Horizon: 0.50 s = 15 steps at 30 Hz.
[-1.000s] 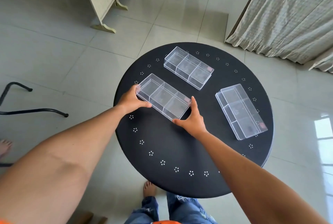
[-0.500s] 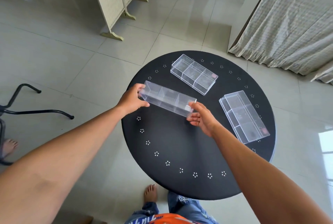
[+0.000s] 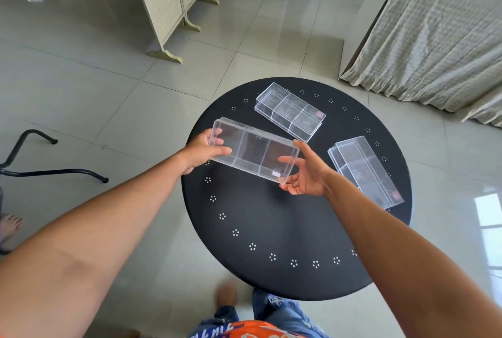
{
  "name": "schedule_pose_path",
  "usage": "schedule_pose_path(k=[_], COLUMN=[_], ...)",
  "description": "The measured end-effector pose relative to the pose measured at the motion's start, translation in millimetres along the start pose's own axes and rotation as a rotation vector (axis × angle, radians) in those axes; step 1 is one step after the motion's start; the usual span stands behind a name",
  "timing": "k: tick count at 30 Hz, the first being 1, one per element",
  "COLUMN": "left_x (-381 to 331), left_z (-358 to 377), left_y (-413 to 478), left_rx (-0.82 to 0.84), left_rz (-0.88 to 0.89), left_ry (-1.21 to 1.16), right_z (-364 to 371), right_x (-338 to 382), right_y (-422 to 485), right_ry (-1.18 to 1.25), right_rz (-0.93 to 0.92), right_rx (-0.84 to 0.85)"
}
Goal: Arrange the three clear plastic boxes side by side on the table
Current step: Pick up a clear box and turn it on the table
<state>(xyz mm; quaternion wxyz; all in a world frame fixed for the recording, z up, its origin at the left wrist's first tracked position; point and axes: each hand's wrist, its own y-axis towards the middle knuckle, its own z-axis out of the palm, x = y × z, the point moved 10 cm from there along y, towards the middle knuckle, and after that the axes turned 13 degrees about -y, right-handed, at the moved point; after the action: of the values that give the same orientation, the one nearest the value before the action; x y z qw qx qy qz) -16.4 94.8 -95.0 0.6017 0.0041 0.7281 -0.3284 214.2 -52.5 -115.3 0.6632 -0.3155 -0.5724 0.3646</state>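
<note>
Head view: my left hand (image 3: 198, 154) grips the divided clear box (image 3: 252, 157) above the counter (image 3: 271, 215); my open right hand (image 3: 307, 177) cradles it, probably steadying.

Nearest box (image 3: 254, 154) now aloft, tilted.

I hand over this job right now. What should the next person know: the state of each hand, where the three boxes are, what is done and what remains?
Left hand: grips the left end of the lifted box.
Right hand: fingers spread, supports its right end.
The lifted box is tilted, in the air over the left part of the table. Far box and right box lie on the table, apart and at different angles.
Done: no boxes are side by side yet.
Left: set the lifted box down, then line up all three next to each other.
</note>
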Motion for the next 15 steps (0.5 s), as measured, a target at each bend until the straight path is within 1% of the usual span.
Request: schedule_pose_path(k=[2, 5, 8, 12, 15], left_x=[8.4, 17.1, 25.5, 35.4, 37.1], left_z=[0.0, -1.0, 2.0, 8.5, 6.3], left_y=[-0.8, -1.4, -0.1, 1.4, 1.4], left_rx=[-0.022, -0.074, -0.09, -0.054, -0.099], left_rz=[-0.049, -0.089, -0.137, -0.204, -0.208], left_ry=[0.013, 0.019, -0.022, -0.033, -0.041], right_z=[-9.0, -16.4, -13.4, -10.5, -14.9], right_x=[1.8, 8.5, 13.1, 10.2, 11.9], right_y=[-0.1, 0.8, 3.4, 9.8, 14.9], right_ry=[-0.084, -0.161, -0.233, -0.392, -0.453], right_rz=[0.034, 0.022, -0.001, 0.016, -0.004], right_rx=[-0.124, -0.266, -0.31, -0.32, -0.375])
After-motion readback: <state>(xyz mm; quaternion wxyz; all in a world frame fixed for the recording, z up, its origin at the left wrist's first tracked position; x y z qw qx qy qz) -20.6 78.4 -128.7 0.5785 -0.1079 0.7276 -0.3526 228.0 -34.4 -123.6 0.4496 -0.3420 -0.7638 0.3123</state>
